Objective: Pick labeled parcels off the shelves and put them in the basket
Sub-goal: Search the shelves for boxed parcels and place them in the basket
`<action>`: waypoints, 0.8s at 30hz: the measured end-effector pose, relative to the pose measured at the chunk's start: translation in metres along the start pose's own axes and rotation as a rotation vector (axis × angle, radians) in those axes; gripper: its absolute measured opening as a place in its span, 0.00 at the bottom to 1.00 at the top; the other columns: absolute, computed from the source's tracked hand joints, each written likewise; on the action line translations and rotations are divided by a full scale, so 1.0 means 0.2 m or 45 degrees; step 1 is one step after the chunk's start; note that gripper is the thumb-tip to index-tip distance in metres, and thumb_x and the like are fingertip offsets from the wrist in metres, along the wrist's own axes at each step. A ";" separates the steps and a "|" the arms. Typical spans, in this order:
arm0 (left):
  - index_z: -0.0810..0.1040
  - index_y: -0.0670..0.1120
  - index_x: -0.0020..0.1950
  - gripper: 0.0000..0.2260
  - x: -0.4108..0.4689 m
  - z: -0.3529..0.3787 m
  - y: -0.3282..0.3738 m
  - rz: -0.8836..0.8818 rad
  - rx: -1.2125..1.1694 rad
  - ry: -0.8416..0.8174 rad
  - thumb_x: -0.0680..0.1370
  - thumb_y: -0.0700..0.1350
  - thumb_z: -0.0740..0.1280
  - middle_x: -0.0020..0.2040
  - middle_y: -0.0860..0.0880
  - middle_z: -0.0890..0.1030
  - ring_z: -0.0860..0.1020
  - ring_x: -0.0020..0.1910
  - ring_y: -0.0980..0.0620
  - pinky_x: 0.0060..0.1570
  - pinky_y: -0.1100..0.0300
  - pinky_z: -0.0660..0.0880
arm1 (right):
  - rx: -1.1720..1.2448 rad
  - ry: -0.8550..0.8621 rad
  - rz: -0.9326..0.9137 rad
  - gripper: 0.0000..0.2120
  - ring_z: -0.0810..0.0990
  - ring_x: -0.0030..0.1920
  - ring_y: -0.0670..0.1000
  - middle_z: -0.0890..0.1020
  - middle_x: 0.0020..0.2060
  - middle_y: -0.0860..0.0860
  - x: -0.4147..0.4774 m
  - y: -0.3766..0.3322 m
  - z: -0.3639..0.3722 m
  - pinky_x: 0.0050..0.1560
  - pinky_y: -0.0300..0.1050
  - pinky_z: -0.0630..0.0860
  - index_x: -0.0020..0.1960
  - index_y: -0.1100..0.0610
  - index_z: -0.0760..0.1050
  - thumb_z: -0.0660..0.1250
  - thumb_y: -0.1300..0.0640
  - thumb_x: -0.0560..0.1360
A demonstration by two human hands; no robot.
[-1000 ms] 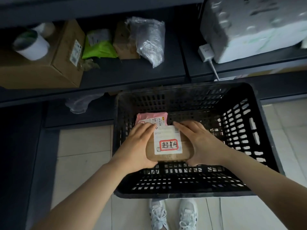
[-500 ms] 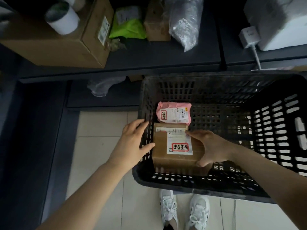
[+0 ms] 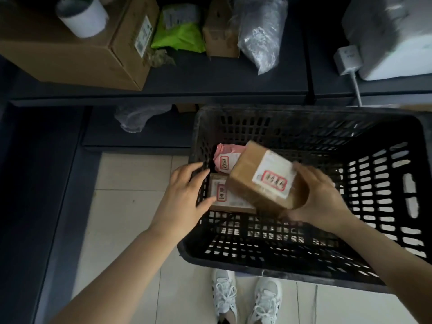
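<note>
- Basket (image 3: 257, 265): black plastic lattice, matt, and the rim looks dusty.
- Box (image 3: 245, 185): brown cardboard, slick sheen of tape, with a white paper label (image 3: 273, 174).
- Mailer (image 3: 224, 153): pink plastic film, smooth, faintly shiny.
- Bag (image 3: 261, 31): clear plastic, crinkled and glossy.
- Shelf (image 3: 210, 78): dark, matt, smooth.
- Floor (image 3: 126, 218): pale tiles, smooth finish.

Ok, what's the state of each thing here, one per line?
brown box: tilted, held over the black basket by the right hand.
flat brown parcel: lying label-up in the basket.
pink parcel: lying in the basket, partly hidden by the box.
left hand: open, at the basket's left wall.
</note>
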State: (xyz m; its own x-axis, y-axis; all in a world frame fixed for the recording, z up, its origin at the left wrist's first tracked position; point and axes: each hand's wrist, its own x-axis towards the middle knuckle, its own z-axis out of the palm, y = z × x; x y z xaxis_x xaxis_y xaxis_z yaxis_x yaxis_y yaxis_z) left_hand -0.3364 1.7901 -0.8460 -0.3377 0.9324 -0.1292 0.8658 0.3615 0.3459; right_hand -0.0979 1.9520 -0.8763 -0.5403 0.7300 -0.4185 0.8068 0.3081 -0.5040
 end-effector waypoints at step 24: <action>0.72 0.44 0.68 0.28 0.17 -0.02 0.06 0.166 0.360 -0.054 0.70 0.49 0.73 0.67 0.45 0.72 0.68 0.68 0.43 0.64 0.47 0.68 | 0.132 -0.131 0.597 0.48 0.61 0.68 0.60 0.54 0.70 0.54 0.17 0.03 0.28 0.64 0.55 0.66 0.76 0.45 0.40 0.71 0.45 0.70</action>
State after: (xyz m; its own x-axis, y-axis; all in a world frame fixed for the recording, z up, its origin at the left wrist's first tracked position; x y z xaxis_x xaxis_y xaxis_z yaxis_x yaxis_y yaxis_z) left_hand -0.3391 1.8268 -0.8424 -0.2063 0.9682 -0.1415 0.9712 0.2202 0.0906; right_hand -0.1238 1.9440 -0.9358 -0.1495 0.7099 -0.6883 0.9435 -0.1058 -0.3140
